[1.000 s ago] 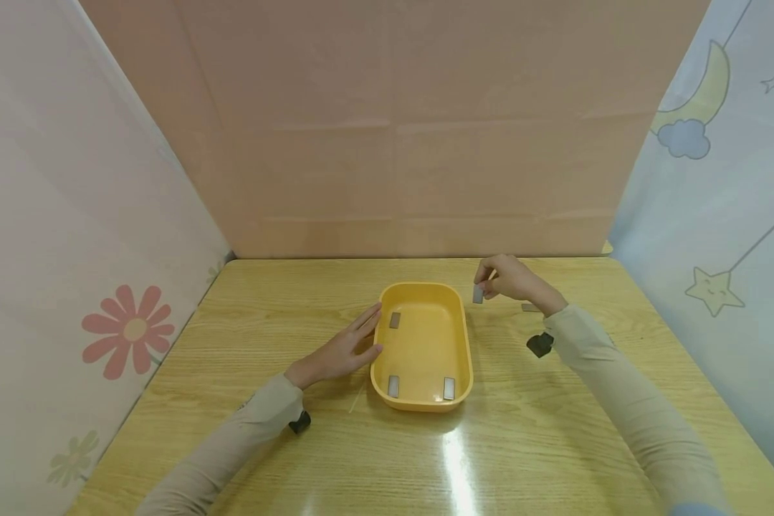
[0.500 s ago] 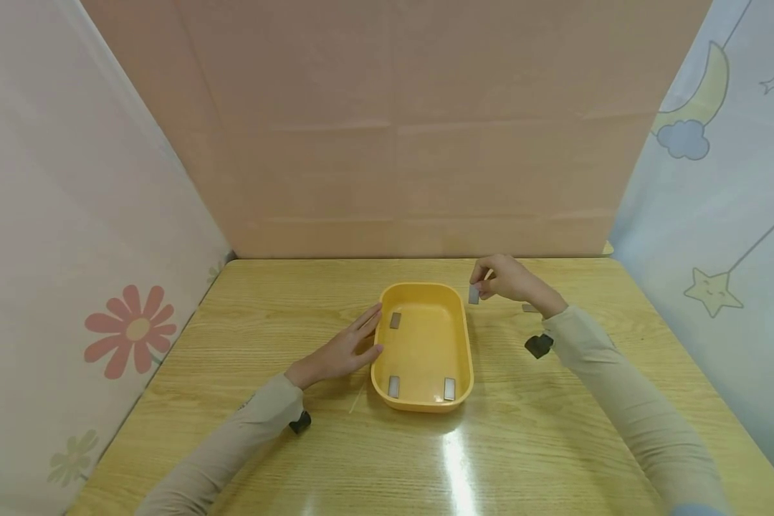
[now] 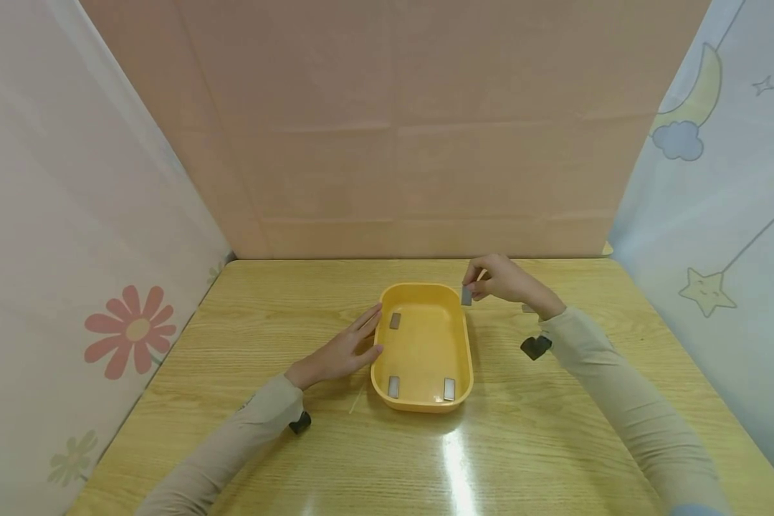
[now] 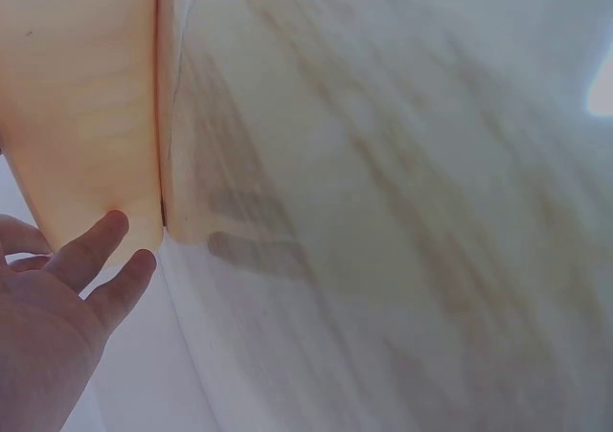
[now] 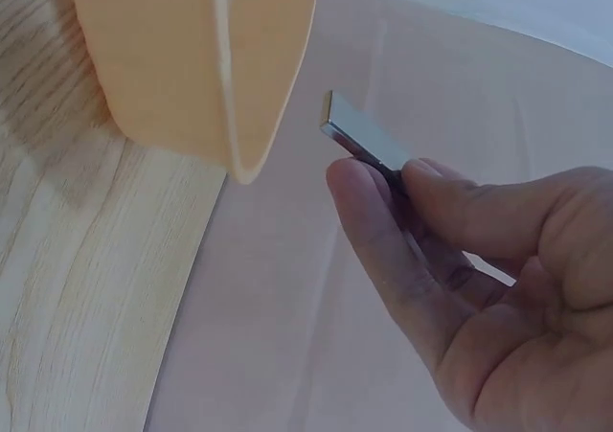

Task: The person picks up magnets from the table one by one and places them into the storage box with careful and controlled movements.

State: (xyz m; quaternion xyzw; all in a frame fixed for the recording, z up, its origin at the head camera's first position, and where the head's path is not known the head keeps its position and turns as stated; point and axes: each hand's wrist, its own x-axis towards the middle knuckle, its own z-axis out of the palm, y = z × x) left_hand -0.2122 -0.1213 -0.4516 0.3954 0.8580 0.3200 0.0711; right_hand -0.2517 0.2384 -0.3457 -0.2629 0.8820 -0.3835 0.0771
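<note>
My right hand point(image 3: 499, 278) pinches a small flat grey metal block point(image 3: 466, 296) between thumb and fingertips, at the far right corner of a yellow tray point(image 3: 422, 347). In the right wrist view the block point(image 5: 369, 140) juts out from the fingertips, apart from the tray wall point(image 5: 172, 68). My left hand point(image 3: 342, 351) rests against the tray's left side with fingers extended. Inside the tray lie three similar blocks: one at the far left point(image 3: 395, 320), one at the near left point(image 3: 393, 387) and one at the near right point(image 3: 449, 389).
Another grey block point(image 3: 527, 308) lies on the wooden table point(image 3: 284, 308), partly hidden by my right wrist. A thin pale strip point(image 3: 357, 401) lies left of the tray. Hanging cloths stand behind the table and on both sides.
My right hand has moved left with the pinched block, from beside the tray to its far right corner. The left hand and the tray have stayed put.
</note>
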